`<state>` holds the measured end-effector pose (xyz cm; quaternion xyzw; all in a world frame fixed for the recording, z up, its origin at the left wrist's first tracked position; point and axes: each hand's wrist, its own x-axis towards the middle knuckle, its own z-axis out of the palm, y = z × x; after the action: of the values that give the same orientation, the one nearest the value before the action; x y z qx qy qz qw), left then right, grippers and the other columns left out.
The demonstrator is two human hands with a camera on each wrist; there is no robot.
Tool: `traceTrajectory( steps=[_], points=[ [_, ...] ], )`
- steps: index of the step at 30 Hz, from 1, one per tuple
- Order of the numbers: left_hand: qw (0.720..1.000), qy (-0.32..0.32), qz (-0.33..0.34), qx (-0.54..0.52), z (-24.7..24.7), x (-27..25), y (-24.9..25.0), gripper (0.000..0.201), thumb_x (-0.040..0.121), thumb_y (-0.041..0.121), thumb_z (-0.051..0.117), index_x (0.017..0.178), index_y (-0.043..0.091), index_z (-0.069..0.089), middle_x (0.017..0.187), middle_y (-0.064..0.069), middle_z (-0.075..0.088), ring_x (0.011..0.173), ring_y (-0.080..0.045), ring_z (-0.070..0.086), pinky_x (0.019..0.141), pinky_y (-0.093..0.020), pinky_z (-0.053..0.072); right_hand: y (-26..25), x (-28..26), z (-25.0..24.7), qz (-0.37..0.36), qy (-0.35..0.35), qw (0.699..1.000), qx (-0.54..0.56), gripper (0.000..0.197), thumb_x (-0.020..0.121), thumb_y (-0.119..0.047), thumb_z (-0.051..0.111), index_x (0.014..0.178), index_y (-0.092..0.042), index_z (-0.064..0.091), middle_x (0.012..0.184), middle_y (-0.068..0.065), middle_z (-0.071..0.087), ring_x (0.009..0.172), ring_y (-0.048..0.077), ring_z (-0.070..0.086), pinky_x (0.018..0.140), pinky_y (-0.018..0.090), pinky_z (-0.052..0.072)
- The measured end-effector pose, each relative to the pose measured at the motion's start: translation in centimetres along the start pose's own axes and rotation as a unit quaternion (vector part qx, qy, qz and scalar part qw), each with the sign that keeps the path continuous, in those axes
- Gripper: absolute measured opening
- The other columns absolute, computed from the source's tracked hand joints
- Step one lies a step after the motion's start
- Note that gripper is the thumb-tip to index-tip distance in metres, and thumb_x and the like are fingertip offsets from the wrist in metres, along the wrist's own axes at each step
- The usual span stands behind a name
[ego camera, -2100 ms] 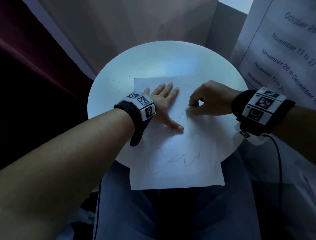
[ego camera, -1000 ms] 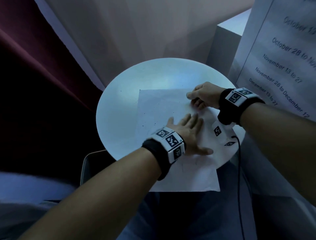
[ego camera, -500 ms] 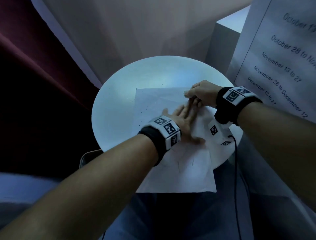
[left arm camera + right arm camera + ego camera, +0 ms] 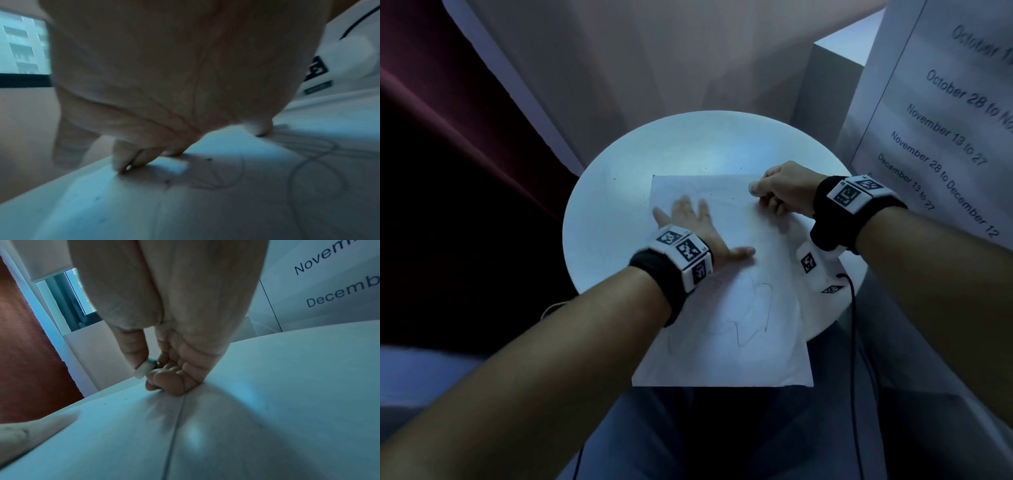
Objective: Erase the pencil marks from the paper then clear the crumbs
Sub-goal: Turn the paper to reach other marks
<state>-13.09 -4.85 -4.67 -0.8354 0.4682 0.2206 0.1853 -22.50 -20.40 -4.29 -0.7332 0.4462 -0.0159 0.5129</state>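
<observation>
A white sheet of paper [image 4: 739, 246] lies on the round white table [image 4: 688, 144], its near end hanging over the table's edge. Wavy pencil marks [image 4: 755, 318] remain on the near half; the far half looks faint or blank. My left hand [image 4: 688, 219] lies flat with spread fingers on the paper's far left part, fingertips [image 4: 123, 165] touching the sheet near dark crumbs [image 4: 167, 181]. My right hand [image 4: 780, 192] rests curled at the paper's far right corner and pinches a small pale eraser [image 4: 152, 361], mostly hidden by thumb and fingers.
Dark eraser crumbs [image 4: 638, 198] speckle the table left of the paper. A printed board with dates [image 4: 945, 130] and a grey box [image 4: 825, 85] stand close on the right. A dark red curtain [image 4: 431, 137] hangs left. A cable [image 4: 854, 308] trails from my right wrist.
My left hand has slid across the paper from its middle right to its far left part. My right hand moved from the scribble to the far right corner and stays there.
</observation>
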Motion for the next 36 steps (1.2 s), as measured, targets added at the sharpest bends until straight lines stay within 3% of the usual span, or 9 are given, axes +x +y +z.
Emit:
traceTrajectory(
  steps=[2,6,10,12,17,22,27,31,36],
  points=[
    [0.999,0.036,0.006,0.014,-0.1,-0.7,0.2,0.124,0.073,0.094,0.024,0.157,0.009,-0.011,0.165,-0.012,-0.015,0.153,-0.027,-0.009,0.119,-0.060,-0.002,-0.1,0.1,-0.1,0.001,-0.001,1.000,-0.005,0.015,0.086,-0.018,0.061,0.075,-0.010,0.056,0.066,0.008,0.057,0.054,0.019,0.047,0.053,0.029,0.042],
    [0.969,0.042,0.245,0.018,1.5,-3.0,3.6,0.107,0.082,0.088,0.024,0.157,0.021,-0.013,0.165,0.001,-0.019,0.152,-0.016,-0.013,0.119,-0.059,0.001,-0.1,0.0,0.0,-0.001,-0.004,1.000,0.003,0.017,0.087,-0.015,0.060,0.072,-0.010,0.053,0.066,0.009,0.055,0.052,0.018,0.043,0.049,0.027,0.038],
    [0.998,0.000,0.047,0.035,1.1,-2.0,1.2,0.123,0.072,0.096,0.022,0.155,0.013,-0.017,0.164,-0.008,-0.020,0.152,-0.024,-0.014,0.117,-0.062,-0.005,0.0,0.2,0.0,-0.003,-0.001,1.000,0.007,0.017,0.087,-0.015,0.061,0.072,-0.010,0.053,0.064,0.007,0.055,0.051,0.018,0.044,0.051,0.028,0.039],
    [0.999,0.015,0.026,0.039,0.7,-2.0,0.1,0.124,0.073,0.095,0.021,0.155,0.009,-0.015,0.164,-0.011,-0.019,0.152,-0.026,-0.013,0.118,-0.061,-0.005,0.0,0.3,0.0,-0.003,-0.003,1.000,0.002,0.015,0.086,-0.015,0.061,0.074,-0.010,0.054,0.064,0.007,0.055,0.052,0.018,0.044,0.051,0.028,0.040],
    [0.947,0.018,0.315,0.057,3.3,-5.1,2.3,0.104,0.082,0.087,0.021,0.156,0.024,-0.016,0.162,0.004,-0.024,0.151,-0.014,-0.017,0.120,-0.055,-0.004,0.1,0.4,0.0,-0.006,-0.003,1.000,0.001,0.016,0.085,-0.016,0.061,0.073,-0.010,0.054,0.064,0.008,0.056,0.052,0.019,0.045,0.052,0.028,0.040],
    [0.993,0.010,0.117,0.017,3.3,-3.3,-4.9,0.111,0.076,0.092,0.017,0.153,0.023,-0.025,0.158,0.002,-0.033,0.149,-0.013,-0.023,0.119,-0.057,-0.006,0.4,0.5,0.0,-0.008,0.000,1.000,0.006,0.014,0.084,-0.020,0.063,0.074,-0.011,0.057,0.065,0.006,0.059,0.056,0.020,0.048,0.055,0.031,0.042],
    [0.979,-0.011,0.194,0.054,4.0,-5.4,-7.4,0.104,0.073,0.091,0.006,0.149,0.030,-0.030,0.156,0.006,-0.037,0.146,-0.009,-0.028,0.120,-0.053,-0.007,0.3,0.6,-0.1,-0.008,-0.006,1.000,0.003,0.016,0.085,-0.019,0.063,0.073,-0.012,0.057,0.066,0.006,0.059,0.055,0.020,0.048,0.055,0.030,0.042],
    [0.999,0.006,0.028,0.035,3.5,-3.8,-9.2,0.117,0.070,0.093,0.006,0.153,0.017,-0.024,0.160,-0.001,-0.029,0.149,-0.013,-0.021,0.119,-0.056,-0.006,0.3,0.6,0.0,-0.010,0.000,1.000,0.007,0.016,0.085,-0.017,0.063,0.073,-0.011,0.055,0.066,0.006,0.057,0.055,0.019,0.047,0.053,0.029,0.042],
    [0.980,0.015,0.195,0.023,2.8,-4.2,-4.9,0.108,0.079,0.089,0.015,0.154,0.020,-0.023,0.159,0.003,-0.031,0.148,-0.011,-0.023,0.120,-0.055,-0.005,0.3,0.6,0.0,-0.009,0.000,1.000,0.001,0.016,0.084,-0.019,0.064,0.073,-0.012,0.056,0.065,0.006,0.059,0.056,0.020,0.048,0.055,0.030,0.042]
  ],
)
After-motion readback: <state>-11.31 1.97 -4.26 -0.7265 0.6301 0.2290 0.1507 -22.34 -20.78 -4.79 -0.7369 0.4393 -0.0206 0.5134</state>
